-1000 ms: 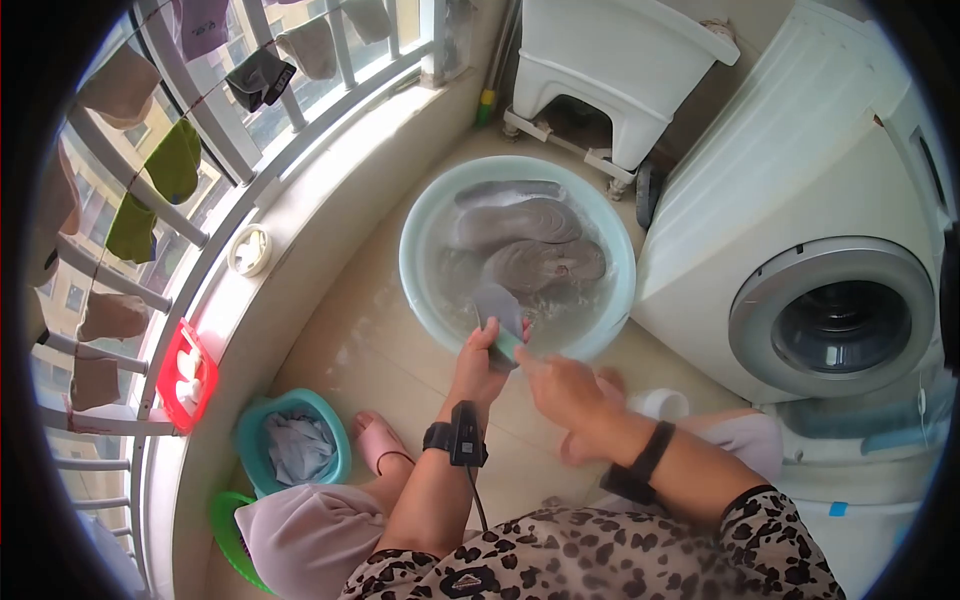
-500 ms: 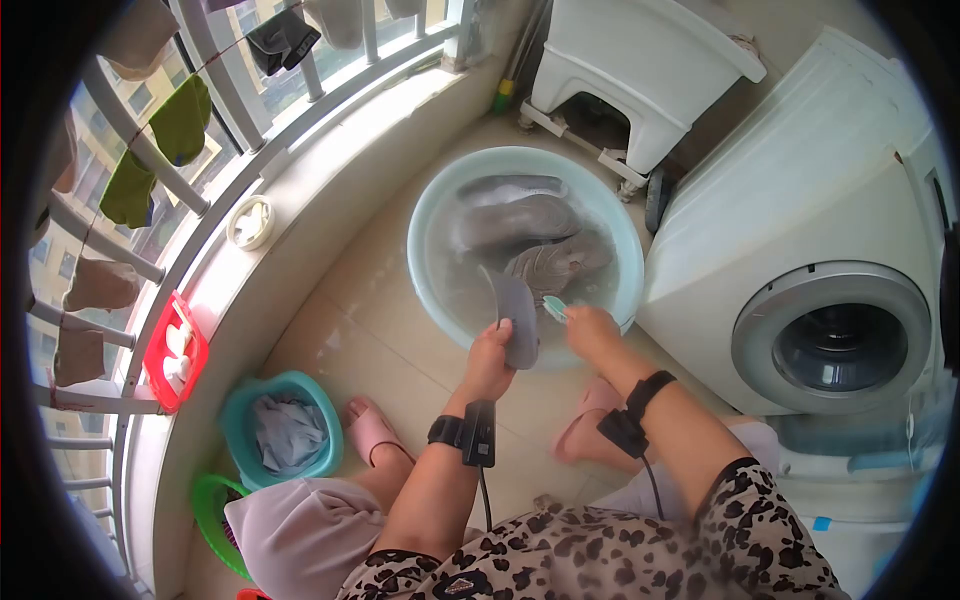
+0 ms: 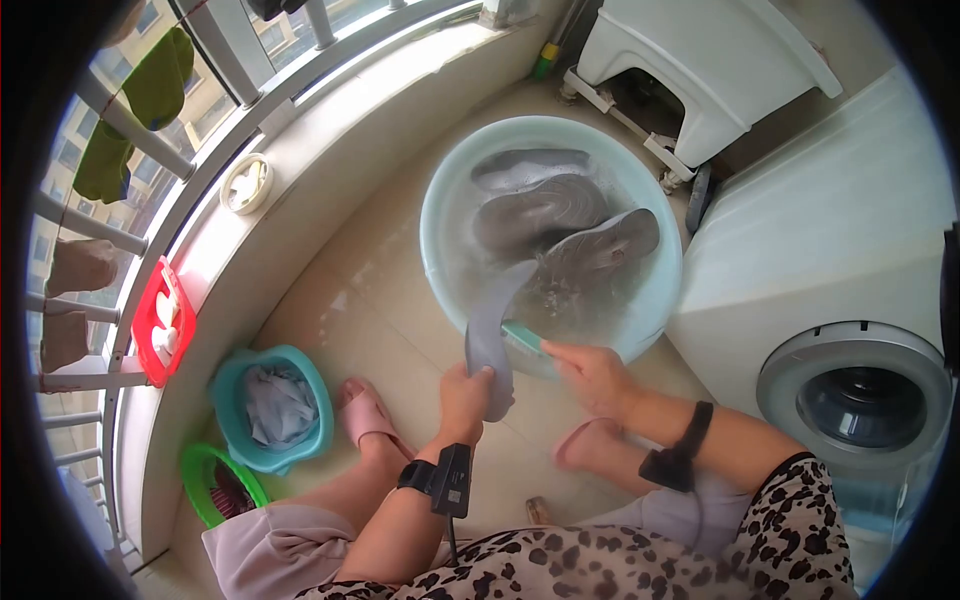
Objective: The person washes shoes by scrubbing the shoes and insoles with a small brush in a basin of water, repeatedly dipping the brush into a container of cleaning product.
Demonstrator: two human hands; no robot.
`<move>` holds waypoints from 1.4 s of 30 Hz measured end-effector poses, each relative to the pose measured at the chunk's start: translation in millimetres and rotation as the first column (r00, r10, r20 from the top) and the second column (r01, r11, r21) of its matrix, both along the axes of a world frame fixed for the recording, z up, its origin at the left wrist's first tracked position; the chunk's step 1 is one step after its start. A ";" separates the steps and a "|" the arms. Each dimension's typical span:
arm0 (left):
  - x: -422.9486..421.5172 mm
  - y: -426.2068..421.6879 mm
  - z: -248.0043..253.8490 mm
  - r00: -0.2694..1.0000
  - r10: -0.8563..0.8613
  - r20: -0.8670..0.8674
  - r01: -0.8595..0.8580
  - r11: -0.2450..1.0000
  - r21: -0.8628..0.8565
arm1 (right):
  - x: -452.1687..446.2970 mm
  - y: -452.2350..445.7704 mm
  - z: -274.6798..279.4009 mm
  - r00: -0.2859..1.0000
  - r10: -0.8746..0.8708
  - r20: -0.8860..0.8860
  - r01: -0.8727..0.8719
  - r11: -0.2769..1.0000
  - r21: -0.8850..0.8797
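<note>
My left hand [image 3: 466, 402] grips the lower end of a grey insole [image 3: 487, 335], which stands tilted over the near rim of a pale blue basin [image 3: 432, 262]. In my right hand [image 3: 596, 380] is a light green brush [image 3: 523, 338], its head at the insole's right edge; its bristles are hidden. Cloudy water fills the basin. Lying in it are a grey shoe [image 3: 540, 212], a second grey shoe [image 3: 606, 246] beside it, and another flat grey piece [image 3: 530, 166] with suds along it, perhaps an insole, near the far rim.
A teal tub [image 3: 222, 405] with pale cloth and a green basket [image 3: 195, 492] stand left of my feet. On the ledge are a red tray [image 3: 190, 325] and a small white bowl [image 3: 247, 184]. A washing machine [image 3: 760, 240] stands at right, a white stand [image 3: 715, 70] behind the basin.
The insole and brush have come nearer to me, and the brush has moved against the insole. The nearer shoe in the basin has turned. The whole view has shifted.
</note>
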State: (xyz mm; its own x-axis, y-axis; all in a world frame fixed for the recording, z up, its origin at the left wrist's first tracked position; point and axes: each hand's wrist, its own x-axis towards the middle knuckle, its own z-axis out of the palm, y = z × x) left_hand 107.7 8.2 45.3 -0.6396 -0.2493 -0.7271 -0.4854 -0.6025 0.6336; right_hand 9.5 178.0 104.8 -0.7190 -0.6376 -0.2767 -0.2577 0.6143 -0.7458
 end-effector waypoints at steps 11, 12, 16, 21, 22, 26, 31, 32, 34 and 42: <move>3.1 15.4 -18.9 0.997 0.081 0.000 -0.080 0.981 -0.178 | 12.3 -13.5 -38.0 0.892 0.304 -0.335 -0.275 0.952 0.131; 5.6 18.3 -30.1 0.996 0.088 -0.021 -0.090 0.972 -0.219 | 7.8 -24.7 -54.0 0.930 0.226 -0.290 -0.203 0.973 0.108; 11.1 21.0 -46.5 0.997 0.074 -0.029 -0.079 0.963 -0.257 | -25.7 -65.6 -113.6 0.982 0.139 -0.128 -0.091 0.943 0.321; 4.5 10.6 -13.8 0.998 0.069 0.009 -0.067 0.993 -0.094 | -50.9 -53.3 -150.8 0.929 0.348 -0.130 -0.193 0.752 0.630; 1.9 8.8 -7.8 0.999 0.045 -0.025 -0.046 0.997 -0.064 | -50.2 -44.6 -150.0 0.951 0.255 -0.177 -0.120 0.828 0.548; -26.7 10.3 -28.6 0.954 -0.192 -0.230 0.133 0.959 -0.248 | -67.5 -1.6 -100.9 0.951 0.212 -0.224 -0.097 0.895 0.435; -101.7 -31.9 24.1 0.671 -0.732 0.118 0.675 0.538 -0.504 | -92.5 38.0 -31.9 0.979 0.067 -0.195 -0.010 0.960 0.281; -115.6 -42.5 28.9 0.663 -0.721 0.203 0.669 0.448 -0.594 | -93.8 38.6 -21.9 0.986 0.006 -0.164 0.037 0.965 0.259; -138.6 -54.3 3.3 0.820 -0.564 0.094 0.380 0.415 -0.827 | -99.3 43.3 -8.8 0.989 -0.110 -0.097 0.129 0.965 0.228; -234.1 -95.0 -56.5 0.987 -0.114 -0.113 0.059 0.914 -0.401 | -98.1 49.2 -24.0 0.978 -0.211 0.009 0.206 0.963 0.174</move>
